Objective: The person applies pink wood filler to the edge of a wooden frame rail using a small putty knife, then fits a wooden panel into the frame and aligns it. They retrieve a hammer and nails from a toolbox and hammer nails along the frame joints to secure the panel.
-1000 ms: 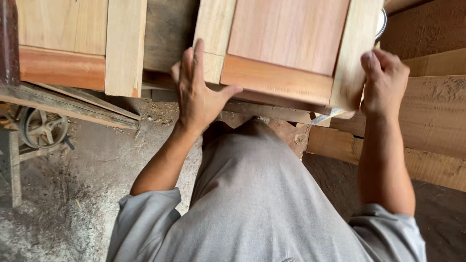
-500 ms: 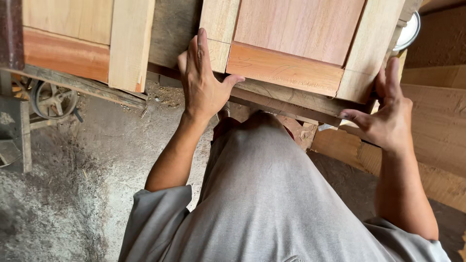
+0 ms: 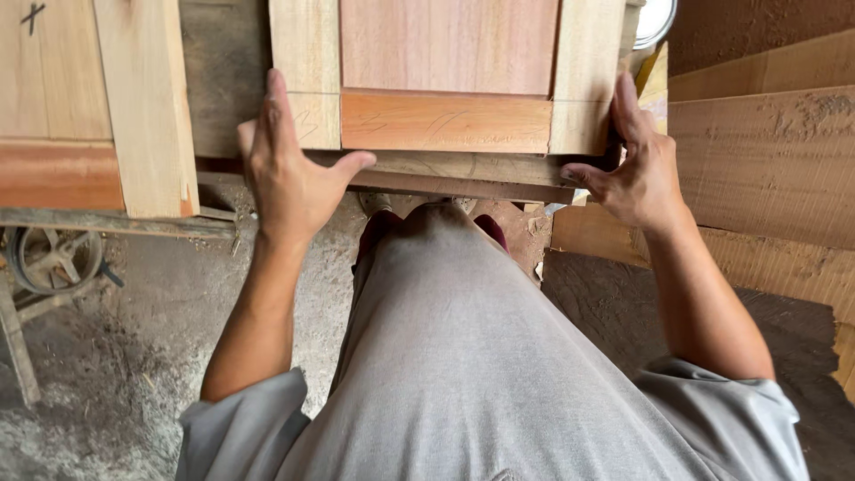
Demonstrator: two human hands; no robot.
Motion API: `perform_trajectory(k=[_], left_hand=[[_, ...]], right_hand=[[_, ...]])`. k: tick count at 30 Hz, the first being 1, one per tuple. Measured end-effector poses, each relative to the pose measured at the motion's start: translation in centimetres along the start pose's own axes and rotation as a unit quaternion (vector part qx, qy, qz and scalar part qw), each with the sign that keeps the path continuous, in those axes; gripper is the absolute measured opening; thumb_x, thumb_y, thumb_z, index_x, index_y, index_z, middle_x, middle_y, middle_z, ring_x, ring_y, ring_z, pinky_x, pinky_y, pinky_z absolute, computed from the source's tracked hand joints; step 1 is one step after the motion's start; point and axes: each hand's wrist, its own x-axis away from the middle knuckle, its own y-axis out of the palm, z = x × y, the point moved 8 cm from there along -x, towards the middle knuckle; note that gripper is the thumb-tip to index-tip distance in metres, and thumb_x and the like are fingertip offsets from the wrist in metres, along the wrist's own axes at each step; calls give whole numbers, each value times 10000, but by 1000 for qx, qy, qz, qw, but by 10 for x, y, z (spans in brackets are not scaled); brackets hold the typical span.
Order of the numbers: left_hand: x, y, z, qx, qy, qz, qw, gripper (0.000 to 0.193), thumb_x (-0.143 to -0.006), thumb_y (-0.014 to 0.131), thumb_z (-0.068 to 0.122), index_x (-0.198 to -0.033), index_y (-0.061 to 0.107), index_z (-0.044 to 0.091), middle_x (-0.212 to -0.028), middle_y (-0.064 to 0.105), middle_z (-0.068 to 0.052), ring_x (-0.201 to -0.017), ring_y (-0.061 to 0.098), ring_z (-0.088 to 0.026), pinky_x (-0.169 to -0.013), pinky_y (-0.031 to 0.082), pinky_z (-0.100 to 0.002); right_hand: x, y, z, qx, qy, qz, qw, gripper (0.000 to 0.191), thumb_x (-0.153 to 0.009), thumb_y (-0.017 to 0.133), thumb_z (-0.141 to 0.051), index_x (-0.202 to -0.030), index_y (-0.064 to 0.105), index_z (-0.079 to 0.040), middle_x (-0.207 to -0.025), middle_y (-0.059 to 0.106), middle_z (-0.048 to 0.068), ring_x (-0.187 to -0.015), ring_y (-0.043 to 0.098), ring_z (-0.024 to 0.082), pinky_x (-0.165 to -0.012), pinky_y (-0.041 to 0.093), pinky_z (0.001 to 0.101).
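At the far left a metal wheel (image 3: 52,258) sits low beside the dusty floor (image 3: 134,356), under the edge of the counter (image 3: 116,221). Above it lies a second wooden panel (image 3: 98,107) with a reddish bottom rail. Next comes the left hand (image 3: 289,174), laid flat with fingers stretched out together and thumb spread wide, pressing on the lower left corner of the wooden door panel (image 3: 445,80). That panel lies on the counter straight ahead of the person, pale frame around a pinkish middle, an orange rail along its near edge. The right hand (image 3: 628,165) is open, fingers up along the panel's right edge, thumb at the underside, though whether it grips is hard to tell. Stacked boards (image 3: 766,160) lie at the right.
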Motion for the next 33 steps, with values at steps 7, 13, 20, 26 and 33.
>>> perform_trajectory(k=[7, 13, 20, 26, 33], left_hand=[[5, 7, 8, -81, -56, -24, 995, 1424, -624, 1010, 622, -1653, 204, 57, -1571, 310, -372, -1372, 375, -461, -1144, 378, -599], [24, 2, 19, -79, -77, 8, 994, 1409, -721, 943, 730, -1637, 129, 34, -1639, 277, -322, -1450, 314, -449, -1195, 340, -629], [36, -4, 23, -92, -101, -10, 991, 1364, -738, 922, 771, -1627, 187, 43, -1633, 274, -303, -1412, 328, -417, -1160, 363, -612], [37, -4, 24, -69, -83, 32, 994, 1273, -763, 864, 781, -1603, 250, 47, -1595, 329, -268, -1429, 357, -380, -1173, 336, -582], [31, 3, 27, -71, -78, 65, 992, 1277, -750, 794, 831, -1583, 283, 9, -1598, 353, -289, -1520, 332, -401, -1215, 307, -576]], right_hand=[[4, -2, -23, 79, -70, 42, 994, 1276, -829, 936, -373, -1684, 42, -58, -1686, 340, 263, -1484, 486, 407, -1226, 405, 510], [23, 21, -32, 153, -2, 141, 978, 1334, -872, 835, -723, -1651, 67, 40, -1688, 316, 244, -1217, 484, 269, -1068, 401, 460], [34, 20, -45, 184, 1, 148, 972, 1268, -918, 833, -718, -1621, 98, 40, -1629, 301, 224, -1297, 457, 334, -1103, 386, 450], [40, 22, -43, 163, 18, 159, 974, 1256, -902, 878, -686, -1642, 171, 43, -1596, 413, 215, -1328, 478, 332, -1123, 382, 480], [39, 18, -35, 155, -9, 190, 969, 1201, -920, 858, -684, -1630, 230, 54, -1573, 449, 233, -1186, 450, 249, -1026, 367, 400]])
